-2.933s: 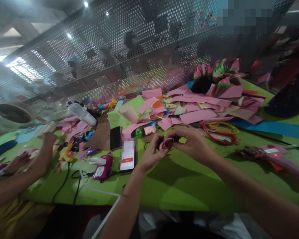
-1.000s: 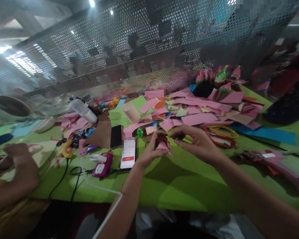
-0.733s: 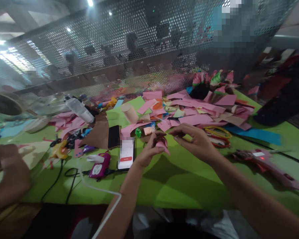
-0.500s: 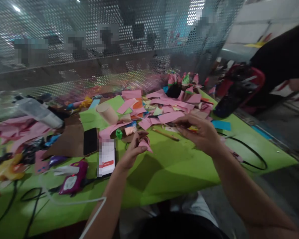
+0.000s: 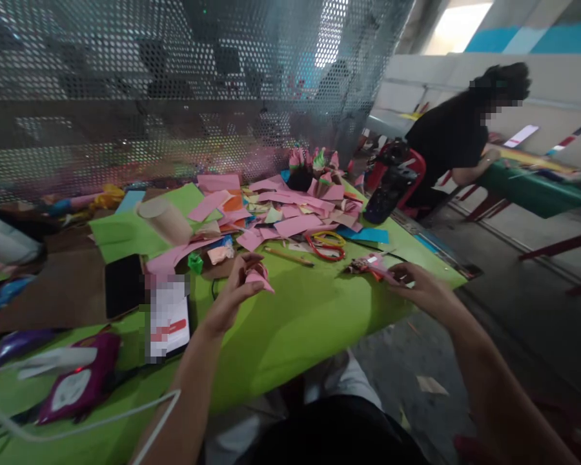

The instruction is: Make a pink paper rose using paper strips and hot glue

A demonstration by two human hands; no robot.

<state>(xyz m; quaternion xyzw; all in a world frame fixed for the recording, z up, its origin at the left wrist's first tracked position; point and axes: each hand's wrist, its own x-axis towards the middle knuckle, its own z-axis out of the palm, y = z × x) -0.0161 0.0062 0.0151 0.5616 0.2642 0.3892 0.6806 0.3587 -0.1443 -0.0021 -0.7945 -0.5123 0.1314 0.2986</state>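
Observation:
My left hand [image 5: 235,290] is closed round a small piece of pink paper [image 5: 257,278] rolled into a cone, held above the green tabletop. Out to the right, the fingertips of my right hand [image 5: 414,284] pinch the near end of a small pink bundle [image 5: 374,263] with an orange bit under it; its exact kind is unclear. Between the hands lie scissors [image 5: 325,245] with red and yellow handles. A pencil-like yellow stick [image 5: 289,257] rests left of them.
Pink paper scraps [image 5: 297,225] heap up at the back. A cardboard tube [image 5: 164,221], a black phone [image 5: 124,285], a lit phone [image 5: 170,320] and a magenta device [image 5: 82,381] with cables stand left. A perforated metal screen [image 5: 198,116] rises behind. A person [image 5: 445,142] sits at right.
My right hand has moved right, from the scissors to the pink bundle, and the scissors now lie on the table. The view has turned right. My left hand still holds the pink paper.

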